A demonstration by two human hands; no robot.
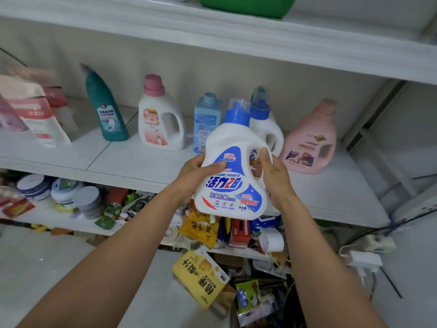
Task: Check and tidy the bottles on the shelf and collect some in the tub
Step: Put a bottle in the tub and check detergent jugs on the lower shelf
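On the far left of the middle shelf [142, 159] stand blurred pink-and-white refill pouches [35, 110], their contents hidden; next comes a teal angled-neck bottle [106, 107], upright and opaque; then a white jug with a pink cap [160, 117], capped, standing apart from the teal one; then a pale blue square bottle [205, 121], its lower right edge hidden behind the held jug.

In front of the shelf, clear of its surface, both hands hold up a white detergent jug with a blue cap [230, 166], upright and leaning slightly left, label toward the camera, cap closed under a clear cover; how full it is cannot be told through the opaque plastic. The left hand [196, 171] wraps the jug's left side, thumb across the label; the right hand [275, 176] grips the handle side, fingers curled firmly round it.

Just behind stands a second white jug with a blue cap [264, 124], partly covered; further right, a pink jug [312, 138], capped, near the shelf's end.

Above, a green tub [248, 5] rests on the upper shelf [165, 31], only its base showing; whatever it holds cannot be seen.

Below, the lower shelf [59, 218] carries round lidded tins [63, 190] at left and loose packets; a yellow box [201, 280] lies on the floor.
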